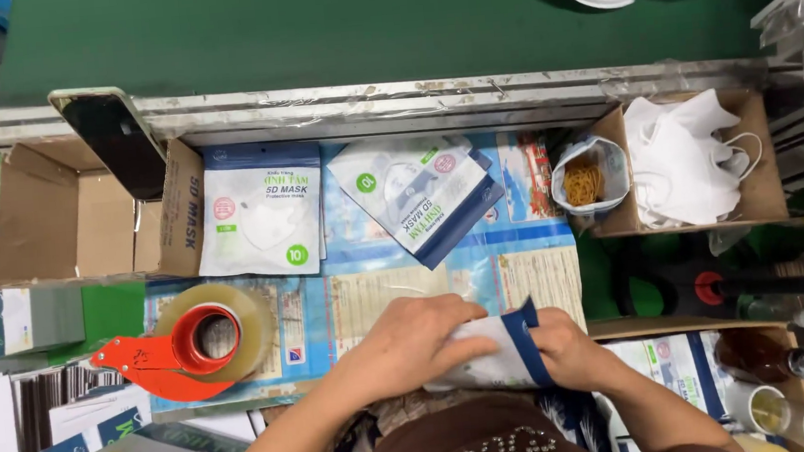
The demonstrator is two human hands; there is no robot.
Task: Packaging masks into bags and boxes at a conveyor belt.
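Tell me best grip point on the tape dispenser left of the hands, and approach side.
Probably the red handle of the tape dispenser. It lies flat, handle jutting toward the left edge of the picture, clear of the tape roll. Come from above and from that side, the left hand being nearer; the roll is wide and smooth, a poorer hold. Both hands now hold a mask pouch.

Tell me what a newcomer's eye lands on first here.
Near the bottom centre, the left hand and right hand grip a white pouch with a blue edge. To their left lies an orange tape dispenser; at upper right, a cardboard box of white masks.
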